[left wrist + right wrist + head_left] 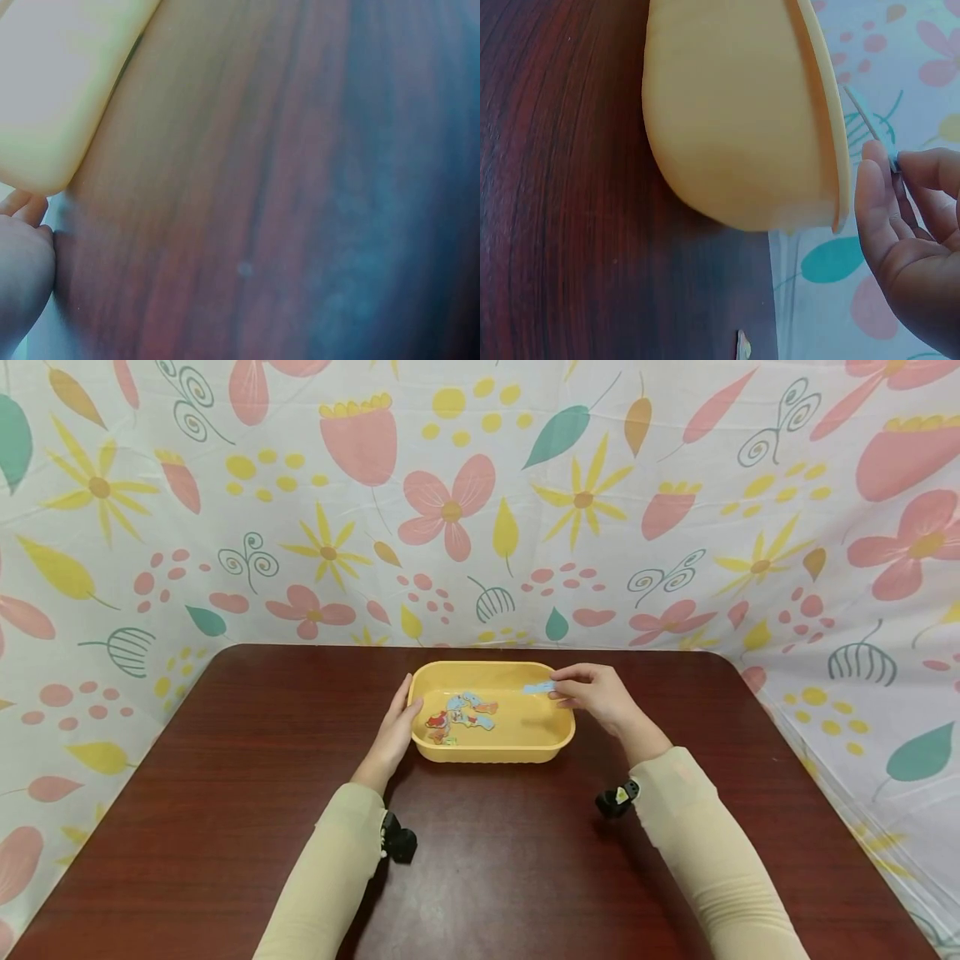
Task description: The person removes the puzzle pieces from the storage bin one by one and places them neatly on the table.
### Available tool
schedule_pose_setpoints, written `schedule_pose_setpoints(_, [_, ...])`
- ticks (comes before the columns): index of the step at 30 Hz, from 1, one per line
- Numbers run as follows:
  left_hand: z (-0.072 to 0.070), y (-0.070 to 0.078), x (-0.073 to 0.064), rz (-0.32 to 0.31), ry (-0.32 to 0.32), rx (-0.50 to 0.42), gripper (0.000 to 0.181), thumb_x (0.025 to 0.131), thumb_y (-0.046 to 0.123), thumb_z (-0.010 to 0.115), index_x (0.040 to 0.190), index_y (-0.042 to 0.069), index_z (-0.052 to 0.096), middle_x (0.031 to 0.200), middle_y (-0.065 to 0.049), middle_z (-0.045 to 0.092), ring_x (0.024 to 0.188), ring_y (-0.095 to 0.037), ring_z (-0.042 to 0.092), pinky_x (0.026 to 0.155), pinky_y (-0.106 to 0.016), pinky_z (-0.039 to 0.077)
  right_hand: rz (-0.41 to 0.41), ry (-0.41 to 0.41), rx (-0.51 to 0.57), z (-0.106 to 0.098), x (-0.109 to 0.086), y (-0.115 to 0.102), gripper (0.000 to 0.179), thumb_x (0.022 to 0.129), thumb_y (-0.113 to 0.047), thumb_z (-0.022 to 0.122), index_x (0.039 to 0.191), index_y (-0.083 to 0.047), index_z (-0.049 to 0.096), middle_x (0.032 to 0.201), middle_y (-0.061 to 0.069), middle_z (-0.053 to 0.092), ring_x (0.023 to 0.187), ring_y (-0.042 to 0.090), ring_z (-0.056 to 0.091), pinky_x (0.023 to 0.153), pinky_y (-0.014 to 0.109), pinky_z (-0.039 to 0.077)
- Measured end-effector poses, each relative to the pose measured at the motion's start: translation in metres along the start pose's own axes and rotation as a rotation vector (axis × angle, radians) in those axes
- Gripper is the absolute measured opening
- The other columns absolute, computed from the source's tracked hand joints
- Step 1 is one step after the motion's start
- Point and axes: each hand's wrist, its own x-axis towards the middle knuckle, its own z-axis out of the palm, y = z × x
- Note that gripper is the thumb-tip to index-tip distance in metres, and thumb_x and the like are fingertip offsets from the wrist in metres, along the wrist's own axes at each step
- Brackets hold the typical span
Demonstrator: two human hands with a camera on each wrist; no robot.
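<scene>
Left hand (388,732) holds tray (491,755); red-brown table (510,877), floral backdrop (450,512).

Dark reddish-brown table (510,877), white cloth (517,493) in pink, yellow and teal floral print behind it

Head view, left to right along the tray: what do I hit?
Left hand at the left end of the yellow tray → cluster of flat colourful pieces inside it → light-blue piece → right hand pinching that piece.
</scene>
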Motion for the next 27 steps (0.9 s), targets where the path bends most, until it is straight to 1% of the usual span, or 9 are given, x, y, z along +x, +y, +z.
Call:
schedule_pose_setpoints(4, [0.002, 0.015, -0.011, -0.015, -0.014, 0.003, 0.058, 0.102, 0.025, 0.038, 0.153, 0.029, 0.012, 0.160, 0.002, 0.005, 0.147, -0.023, 0.004, 0.117, -0.045, 0.016, 0.009, 0.012, 0.029, -0.007, -0.001, 0.003, 0.039, 0.091, -0.007, 0.060, 0.122, 0.014, 0.054, 0.088, 0.002, 0.068, 0.084, 0.017, 0.071, 0.081, 0.040, 0.055])
schedule_pose_setpoints(5, [0.002, 0.017, -0.013, -0.013, -0.013, 0.009, 0.058, 0.102, 0.025, 0.038, 0.153, 0.028, 0.012, 0.160, 0.002, 0.005, 0.147, -0.023, 0.004, 0.117, -0.045, 0.016, 0.012, 0.014, 0.034, -0.009, -0.002, 0.004, 0.039, 0.091, -0.007, 0.060, 0.123, 0.015, 0.053, 0.087, 0.002, 0.069, 0.083, 0.017, 0.071, 0.082, 0.041, 0.055])
schedule_pose_setpoints(9, [0.003, 0.017, -0.013, -0.009, -0.015, 0.009, 0.058, 0.102, 0.024, 0.037, 0.153, 0.028, 0.012, 0.160, 0.002, 0.005, 0.147, -0.023, 0.002, 0.117, -0.045, 0.015, 0.015, 0.024, 0.064, -0.016, -0.003, 0.007, 0.041, 0.091, -0.009, 0.060, 0.123, 0.016, 0.051, 0.083, 0.000, 0.070, 0.081, 0.016, 0.071, 0.082, 0.041, 0.054])
schedule_pose_setpoints(14, [0.002, 0.017, -0.012, -0.005, -0.019, 0.004, 0.058, 0.102, 0.024, 0.037, 0.153, 0.027, 0.011, 0.160, 0.002, 0.004, 0.147, -0.022, 0.003, 0.117, -0.045, 0.016, 0.036, 0.058, 0.059, -0.024, -0.006, 0.009, 0.036, 0.093, -0.014, 0.058, 0.120, 0.010, 0.055, 0.084, -0.004, 0.069, 0.082, 0.013, 0.070, 0.085, 0.039, 0.054])
schedule_pose_setpoints(17, [0.002, 0.017, -0.012, -0.004, -0.018, 0.007, 0.058, 0.102, 0.024, 0.037, 0.153, 0.028, 0.011, 0.160, 0.002, 0.004, 0.147, -0.022, 0.003, 0.117, -0.044, 0.016, 0.047, 0.075, 0.058, -0.028, -0.008, 0.010, 0.034, 0.094, -0.016, 0.057, 0.119, 0.008, 0.055, 0.085, -0.004, 0.068, 0.080, 0.010, 0.070, 0.085, 0.039, 0.054])
schedule_pose_setpoints(22, [0.002, 0.017, -0.013, -0.008, -0.020, 0.009, 0.058, 0.102, 0.025, 0.037, 0.153, 0.029, 0.011, 0.160, 0.002, 0.004, 0.147, -0.022, 0.004, 0.117, -0.045, 0.017, 0.049, 0.088, 0.095, -0.036, -0.010, 0.014, 0.031, 0.093, -0.015, 0.057, 0.115, 0.007, 0.055, 0.085, 0.000, 0.068, 0.077, 0.011, 0.069, 0.082, 0.036, 0.055])
schedule_pose_setpoints(27, [0.002, 0.016, -0.014, -0.013, -0.021, 0.011, 0.058, 0.102, 0.025, 0.037, 0.153, 0.029, 0.011, 0.160, 0.002, 0.004, 0.147, -0.023, 0.004, 0.117, -0.046, 0.016, 0.047, 0.094, 0.112, -0.046, -0.015, 0.017, 0.029, 0.092, -0.015, 0.060, 0.114, 0.004, 0.055, 0.087, -0.003, 0.067, 0.079, 0.010, 0.069, 0.078, 0.032, 0.056])
